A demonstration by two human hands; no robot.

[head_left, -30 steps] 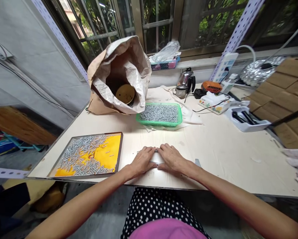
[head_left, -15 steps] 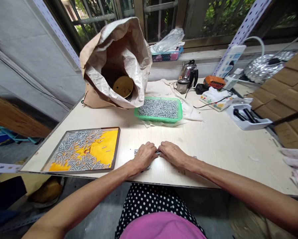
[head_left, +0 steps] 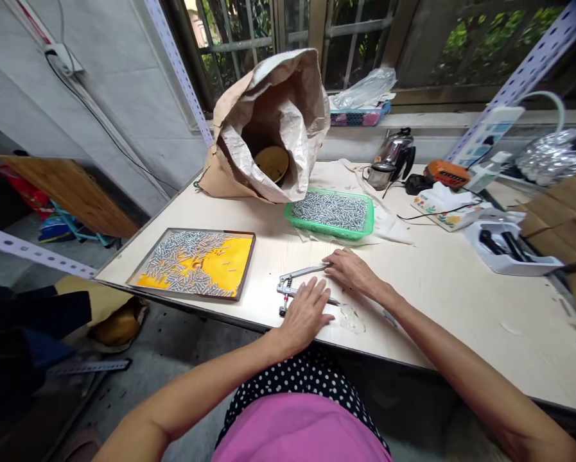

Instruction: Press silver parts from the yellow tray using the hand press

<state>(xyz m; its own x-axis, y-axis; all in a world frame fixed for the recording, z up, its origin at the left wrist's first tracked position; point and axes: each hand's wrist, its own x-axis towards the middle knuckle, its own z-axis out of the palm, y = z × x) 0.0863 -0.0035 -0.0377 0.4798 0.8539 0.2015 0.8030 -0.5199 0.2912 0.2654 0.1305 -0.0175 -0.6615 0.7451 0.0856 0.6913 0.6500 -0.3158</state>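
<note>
A hinged metal tool with two long arms lies on the pale table near its front edge. My left hand lies flat with spread fingers on the lower arm of the tool. My right hand rests palm down, its fingertips touching the end of the upper arm, which is swung away from the lower one. To the left lies a yellow tray strewn with small metal pins. A green basket full of the same pins stands behind the hands.
A big open paper sack with a yellow bowl inside stands at the back. A kettle, an orange device, a tissue pack, a white tray of dark tools and cardboard sit to the right.
The tool's upper arm has swung away from the lower one. My right hand moved forward with it and my left hand drew back toward me. The view shifted left.
</note>
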